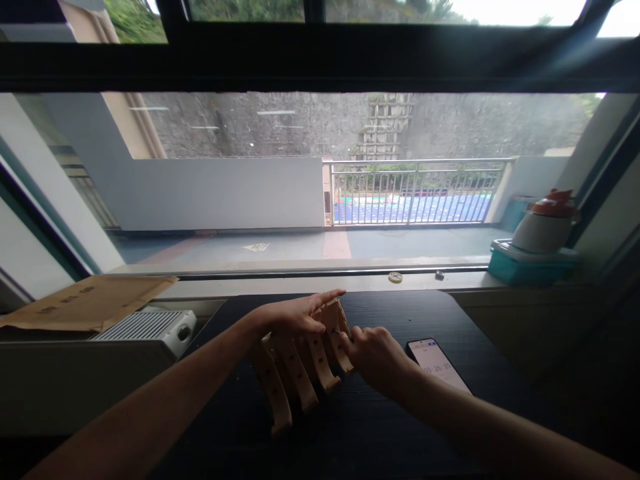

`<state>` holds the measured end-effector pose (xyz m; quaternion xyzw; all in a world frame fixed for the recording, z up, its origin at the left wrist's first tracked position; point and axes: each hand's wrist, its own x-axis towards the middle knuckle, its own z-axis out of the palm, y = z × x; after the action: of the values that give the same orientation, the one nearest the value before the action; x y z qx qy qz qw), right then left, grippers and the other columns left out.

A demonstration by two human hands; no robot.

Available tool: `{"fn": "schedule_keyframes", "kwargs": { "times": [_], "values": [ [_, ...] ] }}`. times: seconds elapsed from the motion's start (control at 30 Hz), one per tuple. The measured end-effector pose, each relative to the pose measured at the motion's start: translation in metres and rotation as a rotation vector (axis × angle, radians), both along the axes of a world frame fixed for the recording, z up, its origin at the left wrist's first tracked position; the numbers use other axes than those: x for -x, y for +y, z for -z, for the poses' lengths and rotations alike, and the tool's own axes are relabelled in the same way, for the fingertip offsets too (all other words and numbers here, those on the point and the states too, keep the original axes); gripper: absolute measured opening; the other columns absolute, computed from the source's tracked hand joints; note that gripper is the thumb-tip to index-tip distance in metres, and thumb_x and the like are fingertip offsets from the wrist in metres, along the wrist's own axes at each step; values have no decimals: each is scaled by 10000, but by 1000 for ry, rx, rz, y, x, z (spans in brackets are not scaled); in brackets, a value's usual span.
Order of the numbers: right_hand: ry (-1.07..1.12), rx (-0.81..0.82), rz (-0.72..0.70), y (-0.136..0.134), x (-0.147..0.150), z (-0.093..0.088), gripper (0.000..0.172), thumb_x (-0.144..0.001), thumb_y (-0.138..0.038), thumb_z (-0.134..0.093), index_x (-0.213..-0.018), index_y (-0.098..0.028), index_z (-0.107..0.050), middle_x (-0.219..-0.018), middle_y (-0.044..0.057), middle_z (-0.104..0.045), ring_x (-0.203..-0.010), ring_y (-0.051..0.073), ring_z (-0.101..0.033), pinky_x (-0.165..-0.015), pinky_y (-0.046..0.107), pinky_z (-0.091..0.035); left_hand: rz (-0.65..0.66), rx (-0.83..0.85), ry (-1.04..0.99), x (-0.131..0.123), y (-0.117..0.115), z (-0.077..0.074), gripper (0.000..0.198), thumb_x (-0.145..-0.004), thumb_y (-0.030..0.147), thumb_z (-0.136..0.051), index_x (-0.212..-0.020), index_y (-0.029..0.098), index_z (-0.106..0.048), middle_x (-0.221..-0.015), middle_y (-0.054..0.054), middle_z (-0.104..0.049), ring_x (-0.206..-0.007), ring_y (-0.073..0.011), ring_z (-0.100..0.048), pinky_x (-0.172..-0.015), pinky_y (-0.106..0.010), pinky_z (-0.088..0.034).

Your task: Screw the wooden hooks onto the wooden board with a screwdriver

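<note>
A light wooden piece (297, 373) with several curved slats and dark holes along them stands tilted on the black table. My left hand (296, 316) lies over its upper edge, the thumb bent against a slat and the index finger stretched along the top. At the rightmost slat my right hand (376, 348) is closed in a pinch, with a thin, small thing barely showing at the fingertips, near a hole. I cannot make out what it is. Beside my right forearm lies a phone (440, 367) with running time digits on its lit screen.
The black table (390, 317) meets a window sill, where a roll of tape (395, 277) and a small grey object (439, 275) lie. A teal box (530, 263) with a white-and-orange jug (544, 227) stands right. Brown cardboard (90, 300) rests on a white radiator (150, 325) at left.
</note>
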<state>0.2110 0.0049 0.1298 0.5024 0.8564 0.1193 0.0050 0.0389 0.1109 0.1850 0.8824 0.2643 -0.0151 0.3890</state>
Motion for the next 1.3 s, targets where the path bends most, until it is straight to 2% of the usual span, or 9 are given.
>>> {"fn": "schedule_keyframes", "kwargs": {
  "times": [0.13,0.33,0.43,0.6,0.8,0.9,1.1,1.2,1.3],
  "values": [
    [182,43,92,3,-2,5,247,-817,-137,-503,-1041,-184,-593,-838,61,-663,-654,158,-629,-520,236,-386,13,-5,3,0,5,2,828,-754,173,-549,-1450,264,-109,-1505,-40,-235,-1310,-249,-344,-1046,-319,-329],
    [519,176,266,11,-10,11,281,-907,-304,-393,-993,-277,-659,-854,8,-708,-773,152,-649,-588,225,-390,39,-53,11,0,9,7,818,-750,155,-542,-1447,257,-126,-1521,-28,-184,-1370,-226,-222,-1103,-328,-234],
    [402,155,261,12,-9,7,289,-923,-311,-374,-1061,-277,-626,-895,11,-706,-791,146,-652,-593,216,-409,38,-43,12,-1,8,6,823,-744,159,-551,-1446,250,-130,-1518,-38,-195,-1362,-235,-241,-1097,-334,-247],
    [185,91,143,2,6,-3,229,-861,-135,-441,-1035,-167,-586,-858,85,-677,-686,189,-639,-548,264,-421,-5,0,13,0,4,2,822,-755,190,-556,-1448,244,-119,-1507,-61,-228,-1290,-258,-373,-1040,-338,-337],
    [56,88,31,3,4,-3,248,-833,-66,-444,-1042,-106,-572,-865,133,-637,-698,215,-621,-566,309,-443,19,-45,-23,2,7,5,832,-749,191,-566,-1448,271,-122,-1484,-36,-287,-1303,-262,-348,-1056,-341,-310],
    [86,114,42,9,-1,-4,253,-805,-86,-503,-1041,-134,-582,-868,108,-652,-669,197,-625,-535,274,-415,25,-25,-15,3,11,7,814,-759,210,-558,-1445,289,-129,-1449,-13,-354,-1299,-255,-353,-1059,-340,-305],
    [317,204,156,20,-13,1,256,-900,-244,-413,-984,-248,-655,-794,14,-690,-678,139,-631,-545,222,-364,33,-41,0,1,11,6,817,-748,200,-563,-1446,262,-143,-1505,-17,-235,-1354,-235,-254,-1086,-331,-262],
    [530,284,227,21,-15,4,300,-911,-328,-394,-1048,-270,-656,-868,15,-702,-732,135,-633,-565,216,-370,30,-28,15,0,10,3,815,-747,186,-553,-1446,243,-138,-1511,-30,-215,-1350,-225,-262,-1085,-320,-260],
    [465,231,248,19,-9,-1,306,-900,-314,-386,-1027,-238,-655,-863,51,-700,-757,180,-641,-570,249,-367,33,-35,16,0,12,3,812,-742,186,-557,-1443,229,-148,-1506,-39,-230,-1350,-231,-261,-1088,-322,-254]
  ]
}}
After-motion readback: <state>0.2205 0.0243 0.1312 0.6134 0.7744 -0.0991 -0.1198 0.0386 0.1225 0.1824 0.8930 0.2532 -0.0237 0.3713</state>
